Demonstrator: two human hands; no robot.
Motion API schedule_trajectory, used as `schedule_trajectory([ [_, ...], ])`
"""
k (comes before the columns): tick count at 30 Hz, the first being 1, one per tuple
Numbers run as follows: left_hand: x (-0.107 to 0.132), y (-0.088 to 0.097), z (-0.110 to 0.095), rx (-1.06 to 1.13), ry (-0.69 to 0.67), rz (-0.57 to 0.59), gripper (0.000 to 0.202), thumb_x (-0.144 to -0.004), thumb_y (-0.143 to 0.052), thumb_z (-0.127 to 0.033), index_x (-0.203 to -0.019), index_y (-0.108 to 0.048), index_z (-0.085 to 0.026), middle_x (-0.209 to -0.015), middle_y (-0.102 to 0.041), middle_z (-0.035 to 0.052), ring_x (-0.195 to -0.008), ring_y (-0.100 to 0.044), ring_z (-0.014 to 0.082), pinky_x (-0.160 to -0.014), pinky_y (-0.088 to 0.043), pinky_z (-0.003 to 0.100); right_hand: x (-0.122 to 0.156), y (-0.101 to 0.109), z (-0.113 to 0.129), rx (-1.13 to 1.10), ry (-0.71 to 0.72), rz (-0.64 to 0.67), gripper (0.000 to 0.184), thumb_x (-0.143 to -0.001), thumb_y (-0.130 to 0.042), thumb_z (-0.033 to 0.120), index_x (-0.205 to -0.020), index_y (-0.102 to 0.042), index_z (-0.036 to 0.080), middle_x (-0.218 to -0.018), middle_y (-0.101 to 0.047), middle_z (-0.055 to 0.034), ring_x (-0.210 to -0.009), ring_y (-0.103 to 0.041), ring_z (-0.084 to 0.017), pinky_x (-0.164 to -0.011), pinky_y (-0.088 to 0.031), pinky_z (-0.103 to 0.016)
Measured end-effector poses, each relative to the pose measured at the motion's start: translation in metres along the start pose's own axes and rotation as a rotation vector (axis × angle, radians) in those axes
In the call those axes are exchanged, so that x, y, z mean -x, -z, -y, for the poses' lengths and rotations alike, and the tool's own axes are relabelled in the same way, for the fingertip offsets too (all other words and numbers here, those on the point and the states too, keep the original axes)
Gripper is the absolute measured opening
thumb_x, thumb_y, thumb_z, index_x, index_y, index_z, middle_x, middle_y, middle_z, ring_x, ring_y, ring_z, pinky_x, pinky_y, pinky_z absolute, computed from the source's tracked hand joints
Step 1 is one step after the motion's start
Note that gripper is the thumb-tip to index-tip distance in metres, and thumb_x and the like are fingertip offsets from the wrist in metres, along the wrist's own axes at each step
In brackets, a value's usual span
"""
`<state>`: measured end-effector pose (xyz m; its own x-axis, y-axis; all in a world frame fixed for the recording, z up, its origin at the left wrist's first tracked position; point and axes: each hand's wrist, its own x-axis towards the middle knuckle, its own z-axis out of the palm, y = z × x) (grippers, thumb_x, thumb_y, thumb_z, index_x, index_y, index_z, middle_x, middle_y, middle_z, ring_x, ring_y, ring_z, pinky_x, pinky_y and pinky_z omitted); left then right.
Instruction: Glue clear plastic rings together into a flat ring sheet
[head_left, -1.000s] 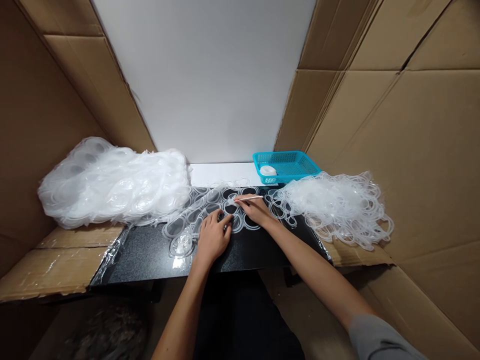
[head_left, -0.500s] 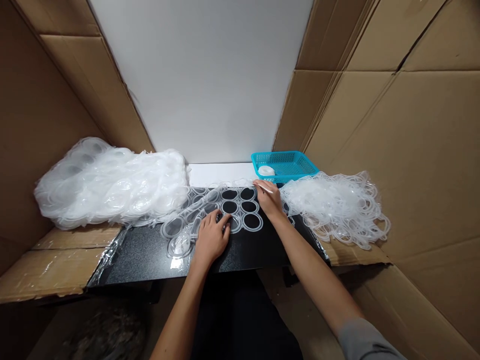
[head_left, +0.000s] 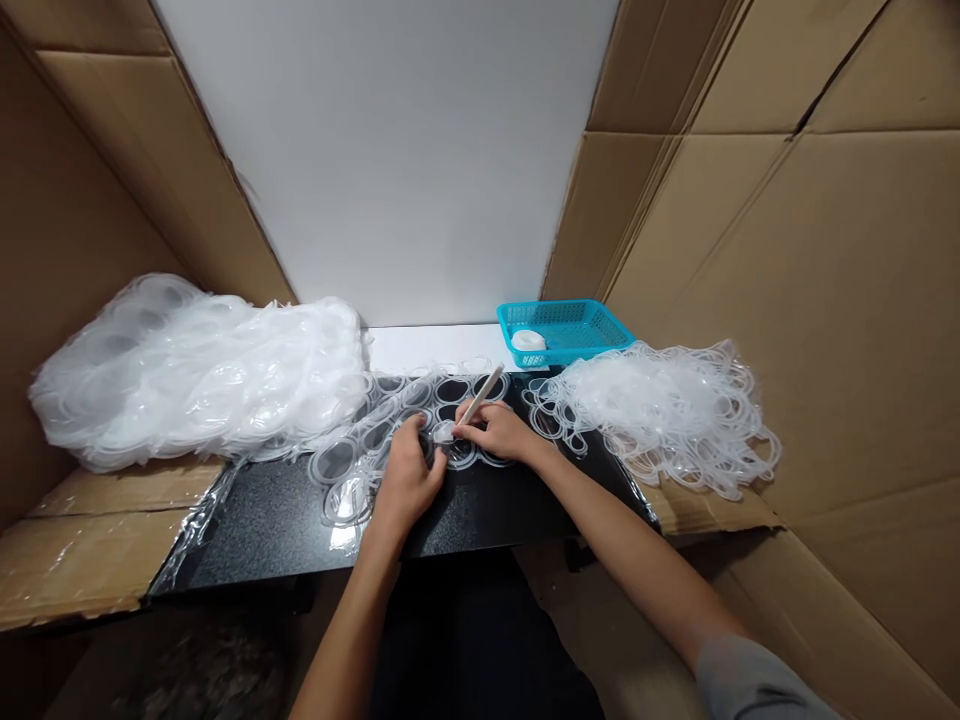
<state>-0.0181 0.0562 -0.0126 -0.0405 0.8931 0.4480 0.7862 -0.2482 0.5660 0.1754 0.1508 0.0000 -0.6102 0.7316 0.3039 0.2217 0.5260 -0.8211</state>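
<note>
A clear plastic sheet of joined rings point(head_left: 390, 430) lies on a black board point(head_left: 292, 515). My left hand point(head_left: 405, 478) rests on the sheet with its fingers curled, pressing near one ring. My right hand point(head_left: 496, 432) is closed round a thin pale stick point(head_left: 480, 393), whose lower tip meets a small clear disc point(head_left: 444, 433) between the two hands.
A big heap of clear plastic sheets point(head_left: 187, 370) lies at the left. A tangle of empty ring frames point(head_left: 660, 410) lies at the right. Behind it stands a teal basket point(head_left: 562, 330) with a white disc inside. Cardboard walls close both sides.
My right hand went out to the teal basket, then came back to the middle of the sheet. The stick now points down at a disc by my left hand.
</note>
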Motion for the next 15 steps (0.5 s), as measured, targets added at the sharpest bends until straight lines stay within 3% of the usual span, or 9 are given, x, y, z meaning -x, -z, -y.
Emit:
schedule_trajectory([
  [2, 0.003, 0.006, -0.007, 0.029, 0.027, -0.041, 0.031, -0.090, -0.057, -0.018, -0.120, -0.057, -0.021, -0.129, -0.063, 0.0141, -0.126, -0.062, 0.0287, -0.113, -0.050, 0.048, 0.002, 0.001, 0.003, -0.003, -0.030, 0.038, 0.021, -0.093, -0.072, 0.040, -0.092, -0.074, 0.019, -0.087, -0.077, -0.0021, -0.077, -0.071, -0.018, -0.078, -0.055, -0.029],
  [6, 0.006, 0.016, -0.018, 0.070, 0.027, 0.028, 0.011, -0.087, -0.054, -0.014, -0.090, -0.055, -0.024, -0.107, -0.063, 0.0074, -0.108, -0.064, 0.0252, -0.100, -0.054, 0.042, 0.007, 0.005, 0.007, -0.017, -0.057, 0.076, 0.025, -0.093, -0.074, 0.043, -0.090, -0.075, 0.018, -0.089, -0.077, -0.0036, -0.082, -0.072, -0.020, -0.080, -0.055, -0.031],
  [10, 0.011, 0.018, -0.021, 0.064, 0.015, 0.114, 0.009, -0.090, -0.056, -0.017, -0.088, -0.060, -0.024, -0.098, -0.064, 0.0054, -0.101, -0.062, 0.0252, -0.095, -0.054, 0.041, 0.008, 0.005, 0.011, -0.029, -0.016, 0.089, 0.023, -0.093, -0.075, 0.043, -0.092, -0.079, 0.020, -0.098, -0.080, -0.0058, -0.096, -0.075, -0.024, -0.093, -0.056, -0.037],
  [15, 0.015, 0.017, -0.019, 0.046, 0.004, 0.116, 0.014, -0.098, -0.057, -0.025, -0.093, -0.070, -0.023, -0.101, -0.068, 0.0061, -0.102, -0.063, 0.0253, -0.094, -0.054, 0.040, 0.009, 0.003, 0.011, 0.025, 0.023, 0.096, 0.018, -0.094, -0.075, 0.039, -0.093, -0.081, 0.022, -0.102, -0.082, -0.0055, -0.101, -0.076, -0.025, -0.101, -0.054, -0.039],
])
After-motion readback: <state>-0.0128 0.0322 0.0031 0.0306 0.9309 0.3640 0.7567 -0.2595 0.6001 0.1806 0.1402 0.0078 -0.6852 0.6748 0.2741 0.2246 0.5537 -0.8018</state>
